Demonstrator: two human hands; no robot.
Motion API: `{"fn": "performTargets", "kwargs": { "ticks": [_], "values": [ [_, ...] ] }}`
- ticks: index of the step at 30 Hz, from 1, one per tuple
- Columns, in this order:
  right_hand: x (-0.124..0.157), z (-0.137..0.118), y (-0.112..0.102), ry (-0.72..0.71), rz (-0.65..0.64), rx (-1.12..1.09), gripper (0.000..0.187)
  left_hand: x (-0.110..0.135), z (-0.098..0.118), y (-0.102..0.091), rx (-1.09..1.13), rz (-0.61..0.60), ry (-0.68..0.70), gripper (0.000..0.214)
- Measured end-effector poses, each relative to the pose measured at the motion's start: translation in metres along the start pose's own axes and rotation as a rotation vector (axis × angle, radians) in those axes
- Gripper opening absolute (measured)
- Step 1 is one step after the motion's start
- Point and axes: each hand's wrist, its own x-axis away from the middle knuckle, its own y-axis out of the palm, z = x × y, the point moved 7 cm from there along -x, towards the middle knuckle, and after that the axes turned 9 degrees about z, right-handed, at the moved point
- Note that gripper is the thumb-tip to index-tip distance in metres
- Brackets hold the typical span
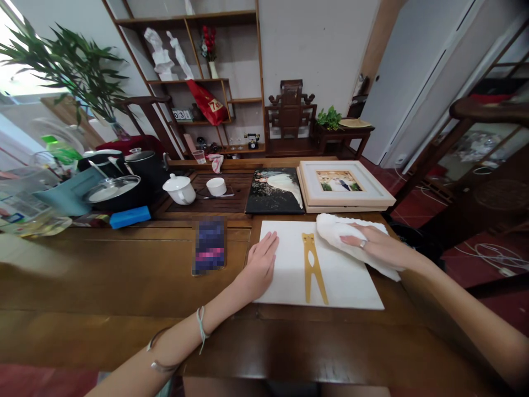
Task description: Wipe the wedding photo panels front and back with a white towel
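Observation:
A white rectangular board (285, 281) lies flat on the wooden table. On it is a gold, two-legged shape (308, 259) with small ears on top and a pointed oval opening in the middle. My left hand (262, 264) rests on the board's left edge, fingers stretched out and holding nothing. At the board's upper right, my right hand (367, 240) grips a folded white cloth (334, 229) and presses it down. Part of the cloth hangs past the board's right edge. It hides that corner of the board.
Behind the board are a dark photo panel (273, 193) and a stacked pair of framed pictures (308, 184). A blurred phone-sized object (210, 242) lies left. Farther back stand a white lidded teapot (181, 190), a white cup (216, 186) and a lidded pan (113, 190).

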Motion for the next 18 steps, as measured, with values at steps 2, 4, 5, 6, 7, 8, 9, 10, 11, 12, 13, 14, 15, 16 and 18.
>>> {"fn": "performTargets", "kwargs": {
  "ticks": [2,4,5,6,7,8,9,10,11,12,13,14,15,16,18],
  "values": [
    [-0.005,-0.008,0.005,0.027,-0.042,-0.044,0.058,0.000,-0.001,0.001,-0.008,-0.001,-0.004,0.048],
    [-0.016,-0.023,0.013,0.014,-0.085,-0.103,0.055,0.000,-0.001,0.002,-0.010,-0.003,-0.005,0.048],
    [-0.023,-0.033,0.018,-0.002,-0.106,-0.135,0.052,0.000,-0.002,0.002,-0.009,-0.005,-0.005,0.048],
    [-0.031,-0.043,0.024,-0.018,-0.125,-0.161,0.049,0.000,-0.002,0.002,-0.008,-0.006,-0.003,0.048],
    [-0.039,-0.053,0.029,-0.030,-0.140,-0.178,0.047,0.000,-0.002,0.002,-0.007,-0.007,-0.001,0.048],
    [-0.047,-0.064,0.036,-0.043,-0.157,-0.185,0.045,0.000,-0.002,0.002,-0.005,-0.006,0.001,0.048],
    [-0.055,-0.075,0.042,-0.059,-0.173,-0.181,0.044,0.000,-0.002,0.002,-0.001,-0.001,0.003,0.048],
    [-0.062,-0.086,0.048,-0.078,-0.188,-0.170,0.045,0.000,-0.002,0.002,0.005,0.005,0.005,0.048],
    [-0.068,-0.098,0.054,-0.102,-0.201,-0.156,0.046,0.000,-0.001,0.001,0.011,0.013,0.006,0.048],
    [-0.074,-0.109,0.060,-0.128,-0.212,-0.145,0.047,0.000,-0.001,0.000,0.018,0.023,0.007,0.048],
    [-0.078,-0.118,0.065,-0.154,-0.221,-0.138,0.048,0.000,-0.001,-0.001,0.024,0.032,0.007,0.048],
    [-0.080,-0.126,0.069,-0.176,-0.226,-0.133,0.049,-0.001,-0.001,-0.002,0.030,0.040,0.007,0.048],
    [-0.081,-0.132,0.072,-0.189,-0.225,-0.129,0.050,-0.001,-0.001,-0.002,0.034,0.045,0.008,0.048],
    [-0.081,-0.135,0.073,-0.196,-0.220,-0.124,0.051,0.000,0.000,-0.003,0.037,0.047,0.010,0.048],
    [-0.077,-0.133,0.073,-0.197,-0.202,-0.106,0.055,0.000,0.000,-0.003,0.042,0.051,0.016,0.047]
  ]
}}
